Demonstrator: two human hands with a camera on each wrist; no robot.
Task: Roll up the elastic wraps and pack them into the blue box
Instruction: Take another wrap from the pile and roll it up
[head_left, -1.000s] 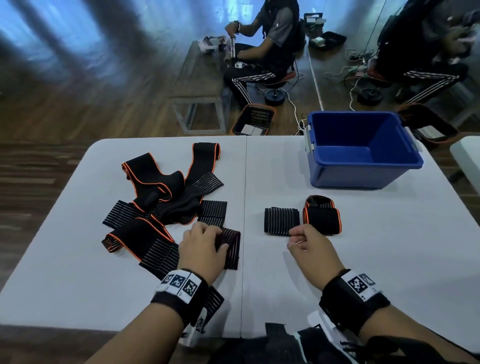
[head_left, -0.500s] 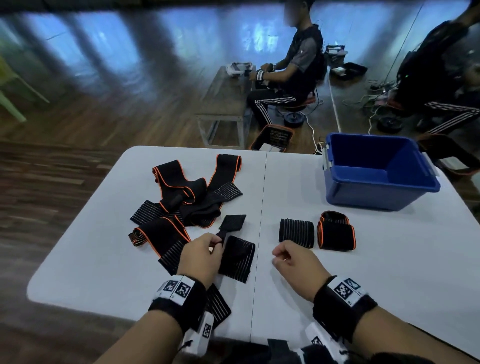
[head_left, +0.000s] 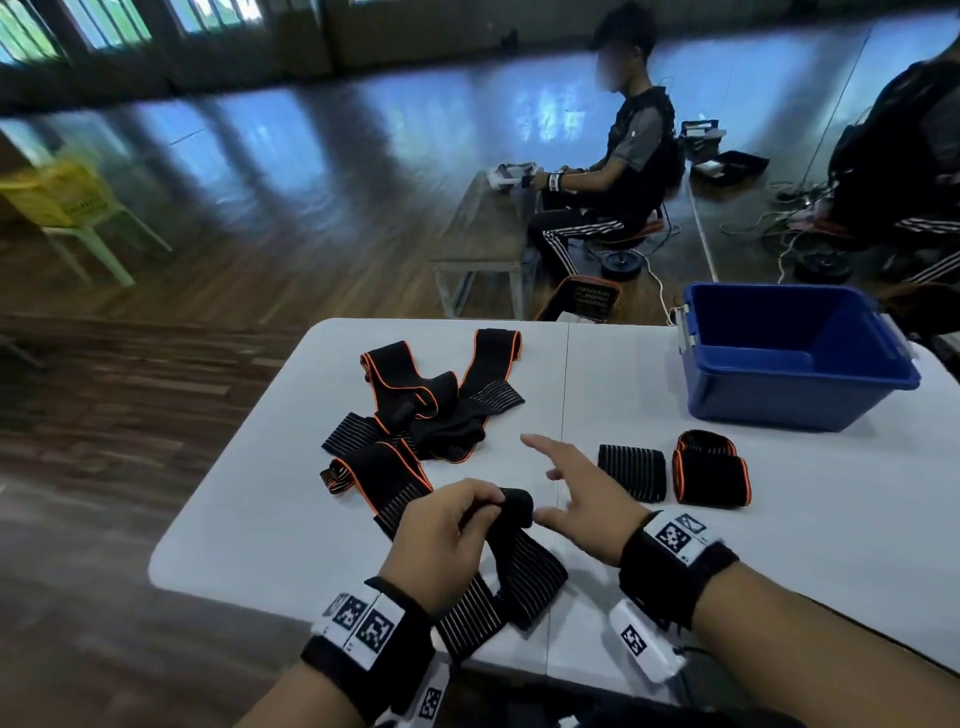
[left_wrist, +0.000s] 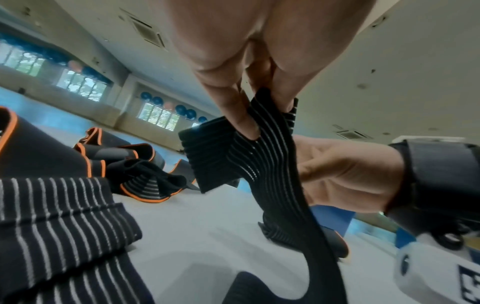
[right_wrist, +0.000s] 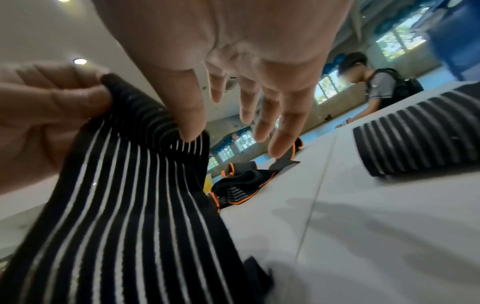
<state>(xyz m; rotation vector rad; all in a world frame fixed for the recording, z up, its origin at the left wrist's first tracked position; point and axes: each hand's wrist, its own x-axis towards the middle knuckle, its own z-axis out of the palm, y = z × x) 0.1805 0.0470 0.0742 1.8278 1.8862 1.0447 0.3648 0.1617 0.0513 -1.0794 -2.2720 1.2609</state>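
My left hand pinches the end of a black striped elastic wrap and holds it above the white table; the rest of the wrap trails down to the near edge. In the left wrist view its fingers squeeze the wrap's folded end. My right hand is beside it with fingers spread straight. Its thumb touches the wrap's top edge. Two rolled wraps lie to the right. The blue box stands at the far right, nothing visible inside.
A pile of unrolled black wraps with orange trim lies on the table's left half, just beyond my hands. Past the table, a seated person works at a bench. A yellow chair stands far left.
My left hand has lifted the wrap's end off the table and drawn it toward me. My right hand has uncurled and moved left to the wrap. The view has tilted upward.
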